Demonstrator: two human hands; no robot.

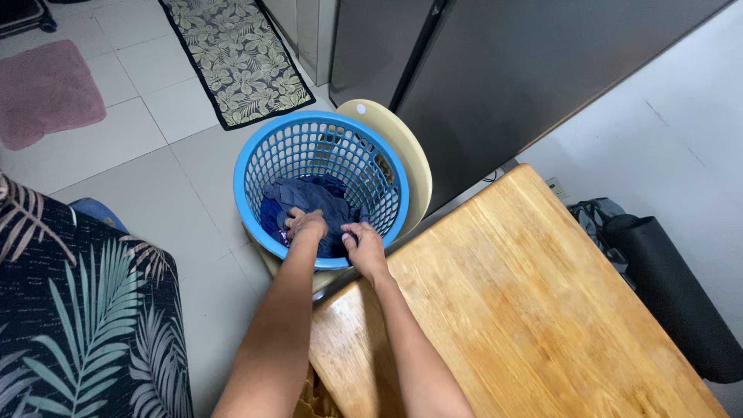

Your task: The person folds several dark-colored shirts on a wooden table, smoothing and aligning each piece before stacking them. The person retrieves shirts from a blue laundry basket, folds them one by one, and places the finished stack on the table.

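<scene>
Reaching into blue basket (pixel 321 147) at frame centre: left hand (pixel 306 225) and right hand (pixel 364 246) fingers are gripping dark blue clothing (pixel 309 197) directly beneath, left slightly deeper.

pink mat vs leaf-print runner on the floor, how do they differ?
The pink mat is plain, one colour and fluffy-looking; the leaf-print runner is dark-bordered with a pale leaf pattern and looks flat. The mat is short with rounded corners; the runner is long and narrow with square corners. The mat lies far left; the runner lies nearer the blue basket. Both lie flat on the tiled floor, cut off by the frame edge.
</scene>
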